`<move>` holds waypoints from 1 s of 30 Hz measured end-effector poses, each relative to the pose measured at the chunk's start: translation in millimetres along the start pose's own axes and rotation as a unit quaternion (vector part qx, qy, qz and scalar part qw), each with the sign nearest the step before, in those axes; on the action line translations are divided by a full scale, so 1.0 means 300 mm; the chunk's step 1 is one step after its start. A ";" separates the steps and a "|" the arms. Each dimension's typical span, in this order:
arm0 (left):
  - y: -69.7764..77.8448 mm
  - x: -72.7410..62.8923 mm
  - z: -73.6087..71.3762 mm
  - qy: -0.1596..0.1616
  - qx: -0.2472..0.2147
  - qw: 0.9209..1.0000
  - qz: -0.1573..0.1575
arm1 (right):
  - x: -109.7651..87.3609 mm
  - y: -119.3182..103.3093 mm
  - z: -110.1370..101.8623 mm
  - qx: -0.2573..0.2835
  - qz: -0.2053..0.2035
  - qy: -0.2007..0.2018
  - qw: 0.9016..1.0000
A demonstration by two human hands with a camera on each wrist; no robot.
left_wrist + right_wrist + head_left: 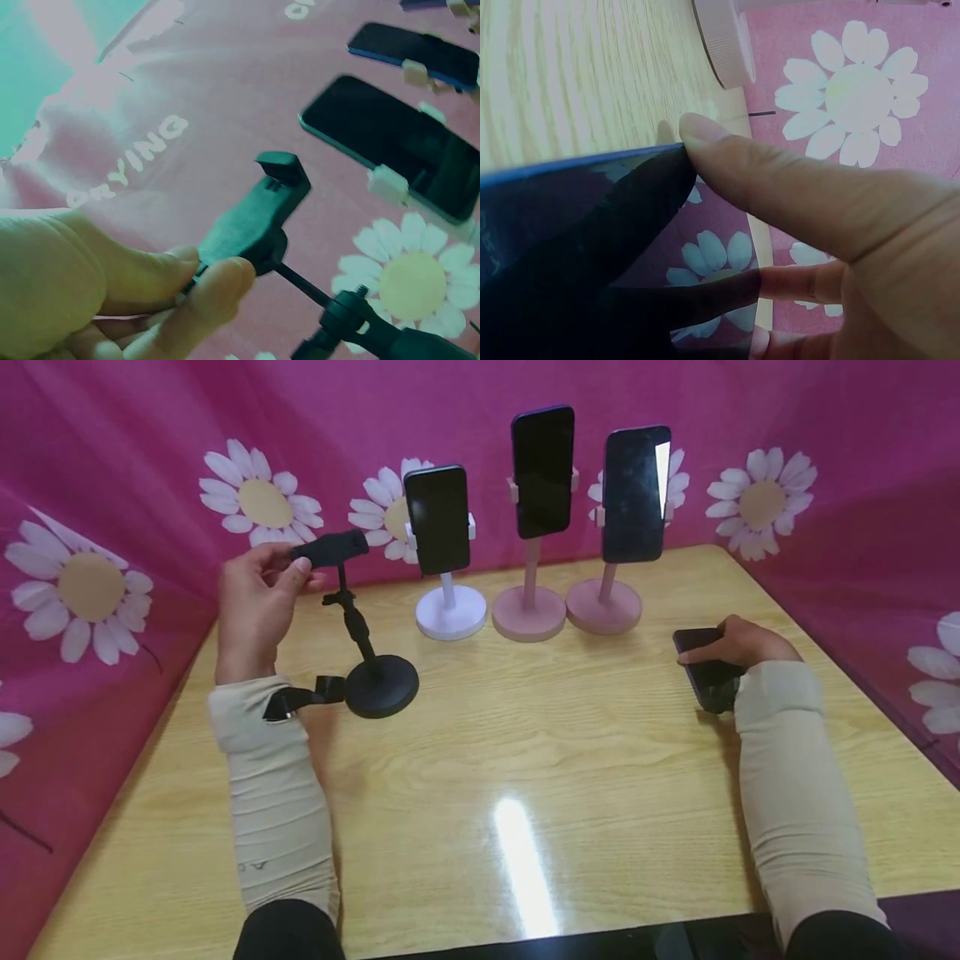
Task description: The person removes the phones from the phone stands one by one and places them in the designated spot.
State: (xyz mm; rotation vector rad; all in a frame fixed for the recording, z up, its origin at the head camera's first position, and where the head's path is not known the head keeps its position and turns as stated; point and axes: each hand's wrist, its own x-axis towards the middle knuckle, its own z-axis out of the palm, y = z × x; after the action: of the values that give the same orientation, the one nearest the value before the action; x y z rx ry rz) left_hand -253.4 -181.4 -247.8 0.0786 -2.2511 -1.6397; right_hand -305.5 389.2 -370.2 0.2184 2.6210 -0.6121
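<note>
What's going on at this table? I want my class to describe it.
A person's left hand pinches the empty clamp on a black stand. Their right hand holds a phone toward the right side of the table. Farther back, three other phones are mounted: one on a white stand, two on pink stands.

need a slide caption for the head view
Left hand pinches the holder of a black phone stand, right hand holds a smartphone; one white stand and two pink stands bear phones.

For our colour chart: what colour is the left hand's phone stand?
The phone stand is black, clearest in the head view.
</note>
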 end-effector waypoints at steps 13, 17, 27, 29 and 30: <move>-0.034 0.181 0.005 -0.001 -0.078 0.997 0.000 | -0.007 -0.003 0.000 0.015 0.010 -0.008 1.000; -0.038 0.218 -0.005 -0.001 -0.121 0.993 -0.013 | -0.008 -0.011 -0.001 0.017 0.013 -0.008 1.000; -0.055 0.295 -0.031 0.014 -0.050 0.998 -0.026 | -0.005 -0.012 0.000 0.023 0.024 -0.011 0.999; -0.058 0.303 -0.033 0.014 -0.072 0.997 -0.029 | -0.006 -0.009 0.000 0.023 0.028 -0.013 0.999; -0.060 0.306 -0.033 0.014 -0.076 0.997 -0.028 | -0.006 -0.008 0.000 0.024 0.028 -0.013 0.999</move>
State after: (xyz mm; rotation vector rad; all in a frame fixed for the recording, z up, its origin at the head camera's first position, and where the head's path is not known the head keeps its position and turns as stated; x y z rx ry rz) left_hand -339.2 -219.2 -238.9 0.1261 -2.1129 -1.8223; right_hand -304.5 387.1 -368.4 0.2959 2.5681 -0.6548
